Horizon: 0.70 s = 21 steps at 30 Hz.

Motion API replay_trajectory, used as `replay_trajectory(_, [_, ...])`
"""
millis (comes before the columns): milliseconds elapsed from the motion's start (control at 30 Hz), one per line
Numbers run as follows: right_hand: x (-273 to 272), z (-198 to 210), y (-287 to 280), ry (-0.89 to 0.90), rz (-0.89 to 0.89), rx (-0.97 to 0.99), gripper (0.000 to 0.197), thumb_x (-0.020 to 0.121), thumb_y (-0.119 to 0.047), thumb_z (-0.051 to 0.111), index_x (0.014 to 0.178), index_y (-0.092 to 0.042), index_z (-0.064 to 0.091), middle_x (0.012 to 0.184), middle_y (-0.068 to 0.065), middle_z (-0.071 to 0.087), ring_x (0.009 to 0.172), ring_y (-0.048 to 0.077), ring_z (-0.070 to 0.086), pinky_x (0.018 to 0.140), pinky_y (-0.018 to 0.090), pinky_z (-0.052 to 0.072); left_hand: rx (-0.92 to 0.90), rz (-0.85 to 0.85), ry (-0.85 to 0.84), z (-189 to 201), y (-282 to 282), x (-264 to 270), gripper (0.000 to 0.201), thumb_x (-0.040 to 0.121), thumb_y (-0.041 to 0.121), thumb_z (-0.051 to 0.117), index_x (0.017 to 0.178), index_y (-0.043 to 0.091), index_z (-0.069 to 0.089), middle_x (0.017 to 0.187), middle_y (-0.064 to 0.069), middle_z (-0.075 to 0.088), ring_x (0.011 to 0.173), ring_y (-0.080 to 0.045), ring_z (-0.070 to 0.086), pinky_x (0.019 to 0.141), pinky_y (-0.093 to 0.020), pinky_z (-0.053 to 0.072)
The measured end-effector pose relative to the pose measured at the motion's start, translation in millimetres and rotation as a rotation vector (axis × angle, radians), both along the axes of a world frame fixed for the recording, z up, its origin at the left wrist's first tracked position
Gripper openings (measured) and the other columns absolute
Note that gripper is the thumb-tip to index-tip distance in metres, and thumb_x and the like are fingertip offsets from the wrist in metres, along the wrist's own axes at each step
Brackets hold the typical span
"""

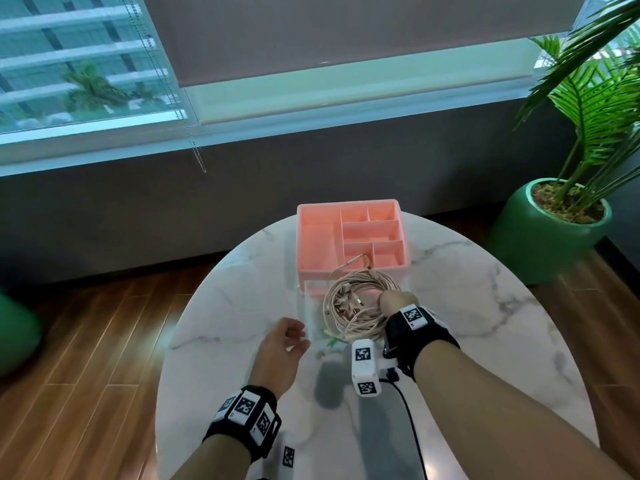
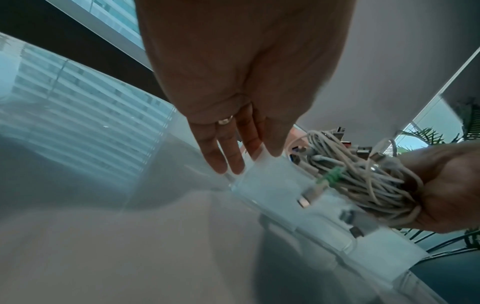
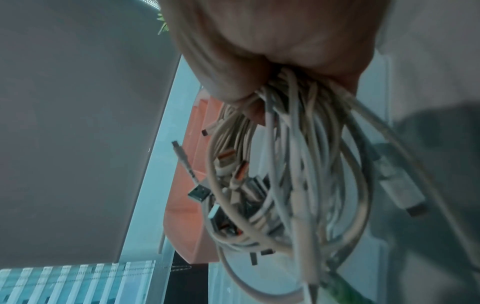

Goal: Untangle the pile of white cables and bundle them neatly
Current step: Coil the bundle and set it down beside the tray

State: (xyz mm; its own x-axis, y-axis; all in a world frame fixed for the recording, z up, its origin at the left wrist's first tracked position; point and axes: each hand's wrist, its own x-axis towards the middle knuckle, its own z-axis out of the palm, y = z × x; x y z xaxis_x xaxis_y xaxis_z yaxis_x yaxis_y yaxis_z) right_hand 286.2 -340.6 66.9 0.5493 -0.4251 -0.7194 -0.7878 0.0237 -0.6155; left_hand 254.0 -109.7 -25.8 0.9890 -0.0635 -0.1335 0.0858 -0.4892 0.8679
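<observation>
A coil of white cables (image 1: 353,306) with several plugs hangs just above the round marble table (image 1: 242,289), in front of the pink divided tray (image 1: 317,247). My right hand (image 1: 394,301) grips the coil's right side, fingers curled round the strands (image 3: 298,174). A green tie (image 2: 333,174) sits among the cables at the near edge. My left hand (image 1: 284,344) is to the left of the coil, holding nothing. In the left wrist view its straight fingers (image 2: 221,156) reach the edge of a clear plastic piece (image 2: 267,185) lying under the coil.
A potted palm in a green pot (image 1: 554,220) stands on the floor to the right. Behind the table are a dark low wall and a window. A black wire (image 1: 412,420) runs from my right wrist across the near tabletop. Wooden floor surrounds the table.
</observation>
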Motion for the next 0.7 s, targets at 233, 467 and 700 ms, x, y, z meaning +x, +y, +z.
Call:
replay_trajectory(233, [-3, -18, -16, -0.017, 0.175, 0.104, 0.019, 0.098, -0.008, 0.051, 0.082, -0.016, 0.058, 0.104, 0.010, 0.060, 0.090, 0.026, 0.062, 0.090, 0.035, 0.051, -0.028, -0.076, 0.074, 0, 7, 13, 0.031, 0.087, -0.008, 0.068, 0.097, 0.022, 0.065, 0.094, -0.007, 0.069, 0.087, -0.024, 0.068, 0.086, -0.035, 0.059])
replay_trajectory(467, [-8, -13, -7, 0.083, 0.248, 0.171, 0.045, 0.089, -0.010, 0.055, 0.045, -0.007, 0.061, 0.054, 0.010, 0.059, 0.054, 0.027, 0.056, 0.068, 0.036, 0.050, -0.081, -0.085, 0.092, -3, 6, 13, 0.037, 0.089, -0.012, 0.063, 0.110, 0.018, 0.066, 0.093, -0.009, 0.067, 0.083, -0.022, 0.067, 0.075, -0.021, 0.054])
replay_trajectory(700, [-11, -15, -22, 0.134, 0.211, 0.182, 0.027, 0.092, -0.014, 0.055, 0.067, -0.006, 0.057, 0.058, 0.010, 0.059, 0.053, 0.025, 0.054, 0.064, 0.033, 0.046, -0.014, -0.103, 0.045, -2, 11, 10, 0.038, 0.090, 0.004, 0.071, 0.110, 0.035, 0.064, 0.096, 0.000, 0.070, 0.090, -0.014, 0.069, 0.091, -0.036, 0.057])
